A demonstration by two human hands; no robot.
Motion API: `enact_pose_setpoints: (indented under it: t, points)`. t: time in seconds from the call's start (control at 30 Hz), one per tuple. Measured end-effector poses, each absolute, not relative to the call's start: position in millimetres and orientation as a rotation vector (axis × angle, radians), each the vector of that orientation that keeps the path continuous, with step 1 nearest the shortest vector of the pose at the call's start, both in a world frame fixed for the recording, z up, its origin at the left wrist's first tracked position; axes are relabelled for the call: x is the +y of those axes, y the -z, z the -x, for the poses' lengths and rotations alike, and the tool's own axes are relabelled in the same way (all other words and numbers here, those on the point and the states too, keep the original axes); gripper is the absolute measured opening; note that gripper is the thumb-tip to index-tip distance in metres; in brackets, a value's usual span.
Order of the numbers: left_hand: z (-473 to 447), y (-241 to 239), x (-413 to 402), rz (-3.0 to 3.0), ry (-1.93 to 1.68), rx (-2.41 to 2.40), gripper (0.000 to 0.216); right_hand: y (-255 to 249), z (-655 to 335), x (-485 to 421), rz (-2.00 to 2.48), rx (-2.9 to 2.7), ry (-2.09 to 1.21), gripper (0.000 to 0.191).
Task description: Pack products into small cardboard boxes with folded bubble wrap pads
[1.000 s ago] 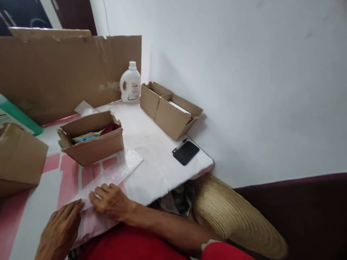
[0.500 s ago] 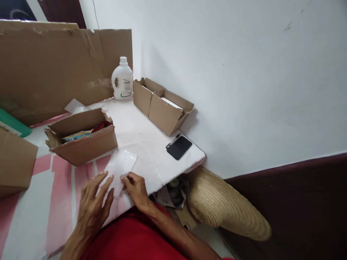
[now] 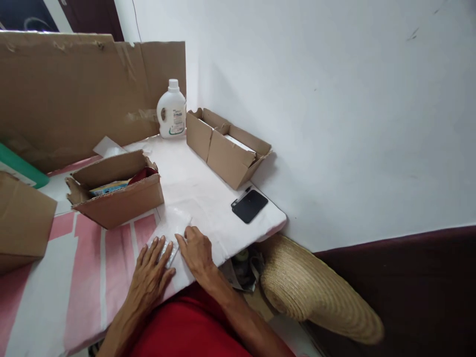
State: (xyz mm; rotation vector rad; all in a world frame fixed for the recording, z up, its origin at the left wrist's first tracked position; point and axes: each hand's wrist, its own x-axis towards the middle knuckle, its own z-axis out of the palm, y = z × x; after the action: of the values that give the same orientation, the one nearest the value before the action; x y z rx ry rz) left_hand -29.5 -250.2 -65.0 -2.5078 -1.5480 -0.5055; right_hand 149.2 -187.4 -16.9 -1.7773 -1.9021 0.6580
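Note:
A clear piece of bubble wrap [image 3: 173, 218] lies on the pink-and-white table covering near its front edge. My left hand [image 3: 150, 270] rests flat on the near part of the wrap, fingers stretched out. On the wrap's right side, my right hand [image 3: 197, 250] has its fingers curled in with the thumb close to them, gripping the edge; its fingertips are partly hidden. Just beyond the wrap stands an open cardboard box [image 3: 119, 203] with colourful packets inside.
A long cardboard box [image 3: 226, 158] stands by the wall, near a white jug [image 3: 173, 114] and a black phone-like slab [image 3: 250, 206]. A larger carton [image 3: 24, 223] and a green object [image 3: 22, 166] are at left. A straw hat [image 3: 312, 287] hangs below the table edge.
My left hand has come down and flattened onto the bubble wrap. My right hand has shifted slightly up and right along its edge. The whole view has moved a little.

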Motion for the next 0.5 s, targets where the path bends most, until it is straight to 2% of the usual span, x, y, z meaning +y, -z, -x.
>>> enact_pose_setpoints:
  t: [0.07,0.17,0.27,0.43,0.5]
  points:
    - [32.1,70.9,-251.7,2.554,0.524,-1.53,0.06,8.8,-142.7,-195.2,1.703,-2.071,-0.463,0.024]
    - [37.1,83.6,-253.6,2.602,0.604,-1.431,0.056,7.2,-128.9,-200.0,1.122,-2.401,-0.378,0.033]
    - [39.8,91.9,-253.5,2.542,0.682,-1.398,0.055,19.9,-122.3,-191.7,0.699,-2.615,-0.375,0.058]
    - [37.3,80.8,-249.6,2.572,0.613,-1.374,0.047,43.0,-146.3,-160.4,0.717,-2.752,-0.371,0.08]
    - [34.9,74.0,-248.8,2.574,0.57,-1.391,0.05,48.3,-163.0,-148.0,0.799,-2.754,-0.355,0.086]
